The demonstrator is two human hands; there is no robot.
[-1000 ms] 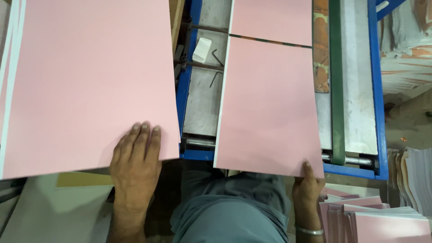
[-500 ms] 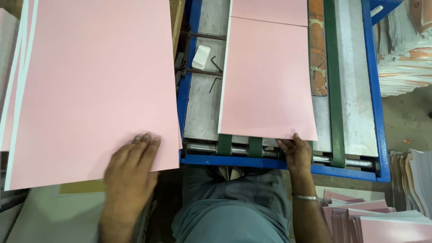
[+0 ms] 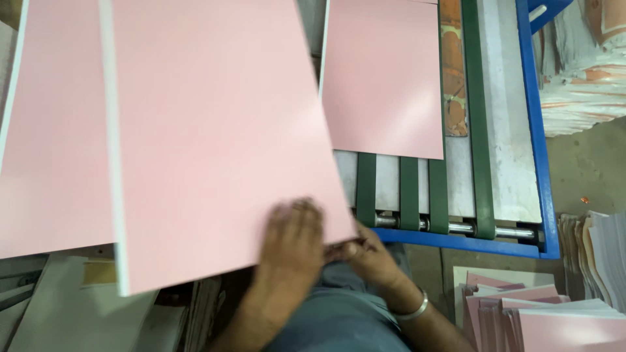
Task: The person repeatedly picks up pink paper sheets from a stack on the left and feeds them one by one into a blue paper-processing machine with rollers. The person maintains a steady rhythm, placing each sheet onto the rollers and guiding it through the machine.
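We see left hand flat, fingers spread, pressing on near corner of top pink sheet, sheet lifted off pink stack. Right hand pinches same corner from below. Second pink sheet lies on green belts inside blue frame.

Left hand was motion-blurred, fingers indistinct. Right hand sat partly hidden under the big pink sheet, grip unclear. That sheet ran off the top edge. Pink sheet on the conveyor was cut off at top too. Paper stacks were cropped right.
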